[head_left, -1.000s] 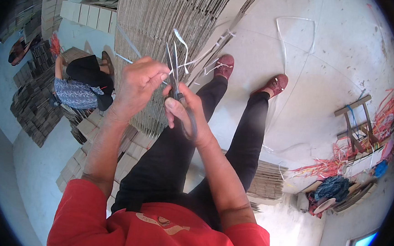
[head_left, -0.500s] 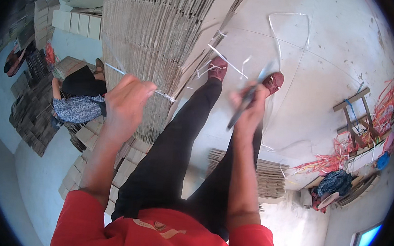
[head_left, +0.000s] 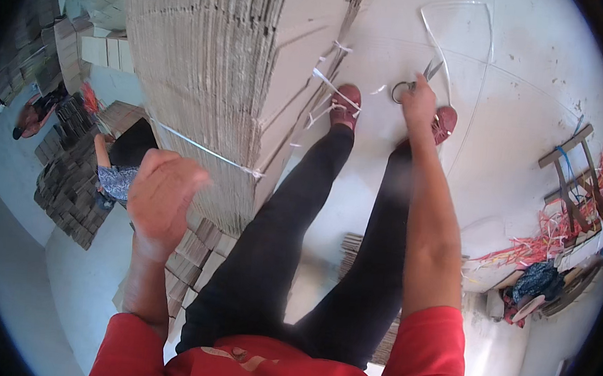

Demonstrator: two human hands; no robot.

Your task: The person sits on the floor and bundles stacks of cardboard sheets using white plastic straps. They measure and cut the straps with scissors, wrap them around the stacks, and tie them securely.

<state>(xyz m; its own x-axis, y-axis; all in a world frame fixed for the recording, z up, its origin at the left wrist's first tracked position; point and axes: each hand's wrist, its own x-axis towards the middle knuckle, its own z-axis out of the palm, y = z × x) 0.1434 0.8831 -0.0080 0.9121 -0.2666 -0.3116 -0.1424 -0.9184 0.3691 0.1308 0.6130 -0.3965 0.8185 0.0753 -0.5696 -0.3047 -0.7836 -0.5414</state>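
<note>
One pair of dark-handled metal scissors (head_left: 432, 71), upper right of centre, is gripped in the right hand (head_left: 420, 104), blades angling to the upper right! Left of centre, the left hand (head_left: 164, 196) hangs loosely unclenched, fingers softly bent, a little blurred. Just above it, a knotted white plastic strap (head_left: 209, 153) crosses the tall grey-brown cardboard stack (head_left: 198, 62) filling the upper left.

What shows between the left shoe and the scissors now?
In the head view, a small white scrap against the pale floor shows between the left shoe and the scissors.
</note>
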